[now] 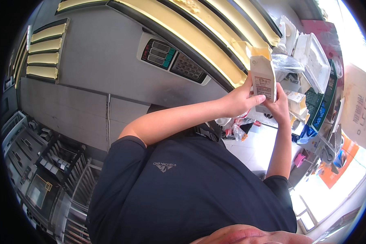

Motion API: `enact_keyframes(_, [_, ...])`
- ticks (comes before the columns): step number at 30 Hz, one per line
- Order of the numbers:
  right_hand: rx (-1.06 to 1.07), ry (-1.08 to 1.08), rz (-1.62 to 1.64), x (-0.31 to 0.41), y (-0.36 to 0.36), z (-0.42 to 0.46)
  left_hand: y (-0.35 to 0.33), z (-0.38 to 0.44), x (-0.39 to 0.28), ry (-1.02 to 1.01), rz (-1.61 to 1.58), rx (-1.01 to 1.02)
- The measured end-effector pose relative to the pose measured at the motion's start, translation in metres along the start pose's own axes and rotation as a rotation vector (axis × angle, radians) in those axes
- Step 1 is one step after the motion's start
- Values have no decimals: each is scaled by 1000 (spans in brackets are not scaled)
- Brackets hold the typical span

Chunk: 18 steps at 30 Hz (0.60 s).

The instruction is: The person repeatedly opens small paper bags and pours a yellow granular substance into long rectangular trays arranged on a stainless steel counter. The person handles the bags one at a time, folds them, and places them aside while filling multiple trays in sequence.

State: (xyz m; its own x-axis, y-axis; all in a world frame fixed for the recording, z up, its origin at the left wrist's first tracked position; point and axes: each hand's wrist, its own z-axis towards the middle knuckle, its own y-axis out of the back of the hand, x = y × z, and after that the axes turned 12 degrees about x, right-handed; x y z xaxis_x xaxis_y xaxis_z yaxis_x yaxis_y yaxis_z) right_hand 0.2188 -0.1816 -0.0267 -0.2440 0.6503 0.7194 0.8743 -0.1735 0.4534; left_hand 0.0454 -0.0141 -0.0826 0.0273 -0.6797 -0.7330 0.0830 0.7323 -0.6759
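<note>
A tall white paper carton (263,74) is held between my two hands, its top opened out and the inside yellowish. My left hand (239,99) wraps its left side, with the thumb across the printed front. On the right and lower side, my right hand (278,105) grips the same carton. The open top lies at the right end of a long black channelled mould (198,30). Pale yellow soft material (183,38) fills its channels, with a rough lump in one. A digital weighing scale (174,58) shows partly from beneath the mould's near edge.
A smaller channelled tray with yellow strips (45,55) lies on the left of the steel worktop (100,58). White plastic tubs (314,61), a green crate (321,100) and more opened cartons (297,102) crowd the right. Metal racks (70,164) stand at lower left.
</note>
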Motion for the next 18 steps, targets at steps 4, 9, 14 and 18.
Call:
enact_keyframes(4, [-2, 7, -51, 9, 1, 9, 4, -1, -9, -6, 21, -6])
enact_keyframes(9, [11, 47, -103, 26, 2, 22, 13, 0, -14, -51, 43, -40])
enact_keyframes(14, [11, 42, -112, 40, 1, 31, 16, -5, -30, -47, 51, -56])
enact_keyframes(18, [23, 68, -86, 36, 2, 34, 17, -6, -33, -63, 64, -56])
